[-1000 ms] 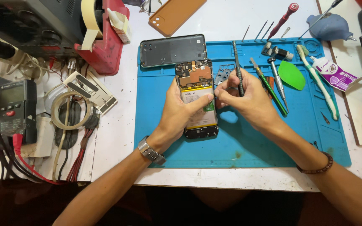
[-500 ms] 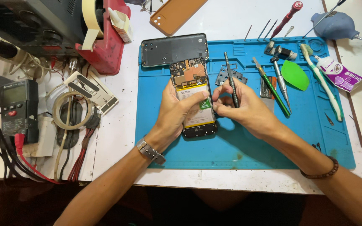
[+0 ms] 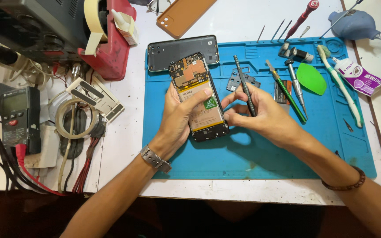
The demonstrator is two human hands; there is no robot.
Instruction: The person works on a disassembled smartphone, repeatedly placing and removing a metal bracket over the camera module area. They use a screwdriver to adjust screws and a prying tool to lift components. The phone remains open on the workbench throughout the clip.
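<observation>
An opened smartphone (image 3: 199, 94) with its back off, battery and orange-taped board showing, rests over the blue work mat (image 3: 261, 154). My left hand (image 3: 179, 117) grips it from the left, thumb across the battery. My right hand (image 3: 261, 114) holds a thin dark screwdriver (image 3: 244, 83), its shaft pointing away from me, fingertips close to the phone's right edge. The phone's dark back cover (image 3: 181, 52) lies just beyond it, and a small grey metal plate (image 3: 236, 81) sits on the mat behind the screwdriver.
On the mat's right lie a green-handled knife (image 3: 287, 92), a silver driver (image 3: 295, 81), a green pick (image 3: 311, 78), a toothbrush (image 3: 338, 83) and a glue tube (image 3: 358, 76). A multimeter (image 3: 17, 115), cables, a tape roll (image 3: 73, 118) and a red tape dispenser (image 3: 111, 39) crowd the left. An orange case (image 3: 184, 15) lies at the back.
The phone has been lifted and shifted slightly toward me in my left hand. My right hand has drawn the screwdriver off the phone and tilted it away.
</observation>
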